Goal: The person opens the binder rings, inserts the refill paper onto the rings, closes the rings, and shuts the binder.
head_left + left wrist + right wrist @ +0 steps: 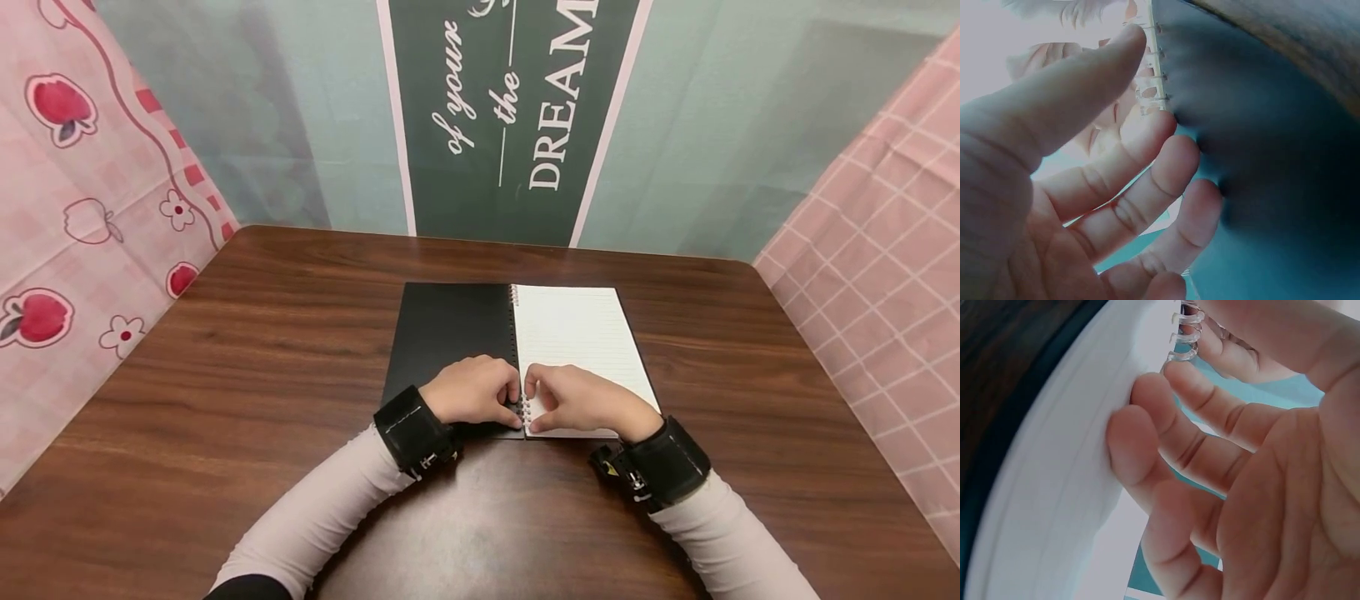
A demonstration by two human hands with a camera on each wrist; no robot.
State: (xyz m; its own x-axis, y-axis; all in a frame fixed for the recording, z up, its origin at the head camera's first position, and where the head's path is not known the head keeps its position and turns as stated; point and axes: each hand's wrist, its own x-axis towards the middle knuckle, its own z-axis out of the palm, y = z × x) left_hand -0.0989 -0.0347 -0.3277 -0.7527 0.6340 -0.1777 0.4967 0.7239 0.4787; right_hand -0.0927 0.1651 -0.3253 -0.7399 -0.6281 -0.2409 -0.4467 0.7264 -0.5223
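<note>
- Fingers (513,398) of the left hand (474,392) curl down onto the lower end of a spiral binding (516,350), their tips pressing where the black cover meets the rings; the left wrist view shows the thumb (1085,75) stretched toward the rings and the other fingers bent against the dark cover, but whether they actually pinch a ring I cannot tell.
- Right hand (581,400) mirrors it from the other side, fingers bent with tips on the white page beside the binding; the right wrist view shows fingertips (1141,444) pressed on the stack of pages, with clear plastic rings (1183,337) just above them.
- Spiral notebook (517,354) lies open and flat near the middle of the table (225,375), slightly toward the far edge, black cover (450,329) to the left, lined page (581,333) to the right.
- Judged from this, the notebook is already opened and the work at the rings looks only begun: no page appears loose or lifted.
- Only the head view shows the whole notebook and both wrist straps (416,429); only the wrist views show that the rings are clear plastic.
- Behind the far edge hangs a dark green banner (517,117) with white lettering; pink patterned cloths (82,208) flank both sides.
</note>
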